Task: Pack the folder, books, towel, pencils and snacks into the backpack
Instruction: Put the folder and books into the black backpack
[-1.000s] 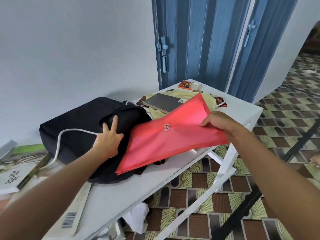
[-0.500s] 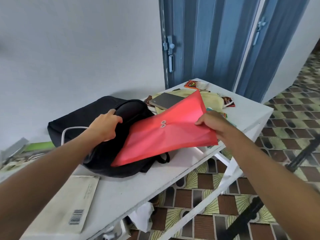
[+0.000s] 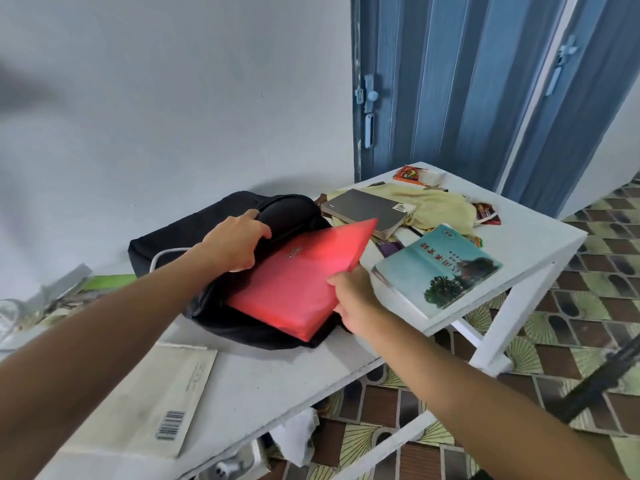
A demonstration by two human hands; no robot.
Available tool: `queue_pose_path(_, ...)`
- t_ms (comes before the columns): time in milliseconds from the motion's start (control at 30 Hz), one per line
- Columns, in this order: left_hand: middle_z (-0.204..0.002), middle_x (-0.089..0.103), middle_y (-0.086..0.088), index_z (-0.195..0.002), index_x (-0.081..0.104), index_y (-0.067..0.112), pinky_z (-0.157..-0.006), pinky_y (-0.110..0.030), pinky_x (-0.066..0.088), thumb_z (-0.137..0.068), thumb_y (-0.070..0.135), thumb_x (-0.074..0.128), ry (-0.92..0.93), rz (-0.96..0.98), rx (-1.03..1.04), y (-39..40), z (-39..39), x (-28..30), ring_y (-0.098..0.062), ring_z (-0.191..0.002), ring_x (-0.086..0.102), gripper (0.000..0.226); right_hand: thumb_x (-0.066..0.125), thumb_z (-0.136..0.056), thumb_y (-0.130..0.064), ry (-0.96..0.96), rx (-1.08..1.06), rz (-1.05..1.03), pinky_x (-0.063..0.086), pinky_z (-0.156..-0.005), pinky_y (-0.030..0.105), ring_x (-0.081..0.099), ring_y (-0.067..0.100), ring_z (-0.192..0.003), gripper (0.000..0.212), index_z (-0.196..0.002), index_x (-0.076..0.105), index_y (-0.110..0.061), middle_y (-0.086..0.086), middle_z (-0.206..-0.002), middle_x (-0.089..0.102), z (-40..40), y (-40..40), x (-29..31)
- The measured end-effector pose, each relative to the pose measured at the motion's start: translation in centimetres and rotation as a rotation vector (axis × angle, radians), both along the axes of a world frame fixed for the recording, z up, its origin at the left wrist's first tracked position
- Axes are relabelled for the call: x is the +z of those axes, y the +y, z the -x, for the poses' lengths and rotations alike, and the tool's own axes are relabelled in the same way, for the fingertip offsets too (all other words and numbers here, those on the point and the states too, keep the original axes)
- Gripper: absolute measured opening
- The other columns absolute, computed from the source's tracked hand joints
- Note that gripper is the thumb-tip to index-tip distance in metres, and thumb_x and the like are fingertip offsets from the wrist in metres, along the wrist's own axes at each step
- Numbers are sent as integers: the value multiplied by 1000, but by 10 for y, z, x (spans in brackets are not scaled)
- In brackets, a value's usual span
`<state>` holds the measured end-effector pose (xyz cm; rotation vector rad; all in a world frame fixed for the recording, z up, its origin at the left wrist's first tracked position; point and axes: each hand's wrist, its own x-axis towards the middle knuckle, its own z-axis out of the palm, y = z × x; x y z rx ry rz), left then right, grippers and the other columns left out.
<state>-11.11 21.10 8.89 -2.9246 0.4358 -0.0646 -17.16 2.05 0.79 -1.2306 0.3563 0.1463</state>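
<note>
Red folder point(image 3: 301, 282), black backpack point(image 3: 221, 220), teal book point(image 3: 440, 268), yellow towel point(image 3: 440, 206), white table point(image 3: 540, 233), blue door point(image 3: 450, 84)

A white bench point(image 3: 263, 386) is standing against the wall; a barcoded envelope point(image 3: 152, 403) is lying on its near-left corner, a blue folding door point(image 3: 460, 81) behind its far end.
</note>
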Motion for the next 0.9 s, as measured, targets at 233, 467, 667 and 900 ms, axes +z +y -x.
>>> queue_pose_path(233, -149, 29, -2, -134, 52, 34, -86, -42, 50, -75, 4, 57, 6, -10, -48, 0, 14, 15, -32, -101, 61, 66, 36, -89, 13, 174, 71, -223, 53, -68, 36, 58, 24, -81, 39, -117, 52, -8, 11, -93, 59, -24, 41, -11)
queue_pose_path(467, -160, 11, -1, -139, 47, 35, -83, -36, 48, -80, 5, 55, -44, -63, -58, -3, 32, 29, -30, -108, 59, 66, 38, -92, 6, 268, 17, -202, 49, -78, 32, 60, 24, -91, 43, -132, 49, -6, 15, -119, 61, -43, 83, -30)
queue_pose_path(667, -159, 14, -2, -126, 55, 36, -90, -40, 47, -80, 14, 59, -56, -25, -100, 8, 30, 15, -29, -119, 49, 50, 40, -92, 8, 245, 253, -190, 53, -86, 45, 61, 28, -96, 33, -119, 52, -6, 13, -103, 63, -45, 78, -29)
queue_pose_path(900, -139, 42, 2, -97, 57, 31, -71, -21, 52, -69, 29, 66, -247, 893, -297, 17, 28, 9, -7, -114, 51, 29, 49, -98, -24, 3, 839, 702, 59, -59, 29, 71, 38, -83, 38, -108, 51, 12, 32, -99, 66, -26, 27, 15)
